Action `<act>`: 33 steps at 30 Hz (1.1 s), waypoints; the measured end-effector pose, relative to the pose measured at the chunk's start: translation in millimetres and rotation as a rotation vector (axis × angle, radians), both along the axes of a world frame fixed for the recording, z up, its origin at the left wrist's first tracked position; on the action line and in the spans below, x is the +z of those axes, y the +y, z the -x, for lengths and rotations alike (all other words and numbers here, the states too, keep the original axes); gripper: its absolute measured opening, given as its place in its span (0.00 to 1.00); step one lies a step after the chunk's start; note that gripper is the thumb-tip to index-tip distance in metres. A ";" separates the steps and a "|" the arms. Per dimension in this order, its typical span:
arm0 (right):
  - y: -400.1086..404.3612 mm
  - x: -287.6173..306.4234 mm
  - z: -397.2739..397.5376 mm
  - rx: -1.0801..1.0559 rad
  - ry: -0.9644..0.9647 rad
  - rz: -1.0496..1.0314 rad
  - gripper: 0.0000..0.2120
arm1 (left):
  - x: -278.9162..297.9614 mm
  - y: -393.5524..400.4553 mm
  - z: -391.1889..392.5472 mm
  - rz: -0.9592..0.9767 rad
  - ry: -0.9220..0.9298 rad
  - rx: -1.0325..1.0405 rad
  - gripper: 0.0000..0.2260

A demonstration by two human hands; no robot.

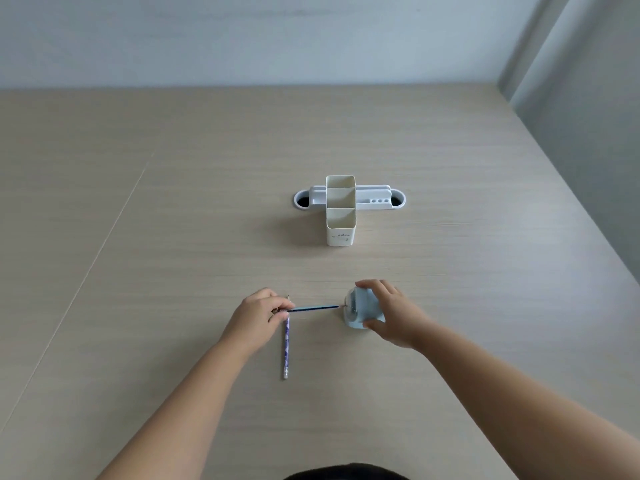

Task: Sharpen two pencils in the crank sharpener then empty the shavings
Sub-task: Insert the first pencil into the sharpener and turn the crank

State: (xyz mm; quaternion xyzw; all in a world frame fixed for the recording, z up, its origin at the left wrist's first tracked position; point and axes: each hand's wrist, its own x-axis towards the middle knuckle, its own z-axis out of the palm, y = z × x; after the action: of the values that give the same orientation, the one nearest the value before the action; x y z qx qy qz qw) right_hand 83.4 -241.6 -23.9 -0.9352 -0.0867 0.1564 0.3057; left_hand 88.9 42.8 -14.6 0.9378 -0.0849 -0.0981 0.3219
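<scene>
Two pencils: blue pencil [313,308] level, tip at sharpener [360,311]; purple pencil [286,341] flat on table [138,237].
Left hand [254,318]: pinching blue pencil's end.
Right hand [389,315]: fingers wrapped over sharpener.

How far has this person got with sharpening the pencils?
Nothing looks finished yet. In hand: the left hand holds a blue pencil with its tip at the pale blue sharpener, which the right hand steadies. Left: the purple pencil lies on the table, waiting, and the shavings remain to be emptied.
</scene>
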 end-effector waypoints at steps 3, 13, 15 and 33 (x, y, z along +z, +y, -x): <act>-0.2 -0.9 0.8 0.007 -0.002 -0.009 0.33 | 0.4 -6.4 -4.5 0.004 0.013 -0.042 0.08; -6.5 4.2 -8.3 0.124 -0.026 0.086 0.33 | -1.9 -29.8 -12.1 -0.008 -0.105 -0.155 0.07; -6.0 5.5 -10.5 0.157 -0.052 0.136 0.33 | -2.6 -31.0 -10.4 0.005 -0.154 -0.155 0.07; -5.8 20.7 -18.9 0.244 -0.087 0.357 0.34 | -3.9 -52.4 -6.3 -0.008 -0.277 -0.225 0.07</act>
State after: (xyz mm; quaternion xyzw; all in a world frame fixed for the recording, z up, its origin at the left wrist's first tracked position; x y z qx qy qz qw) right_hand 102.3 -247.4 -3.2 -0.9629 -0.1832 0.1648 0.1101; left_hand 95.1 -9.6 -18.5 0.9282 -0.2326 -0.0036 0.2903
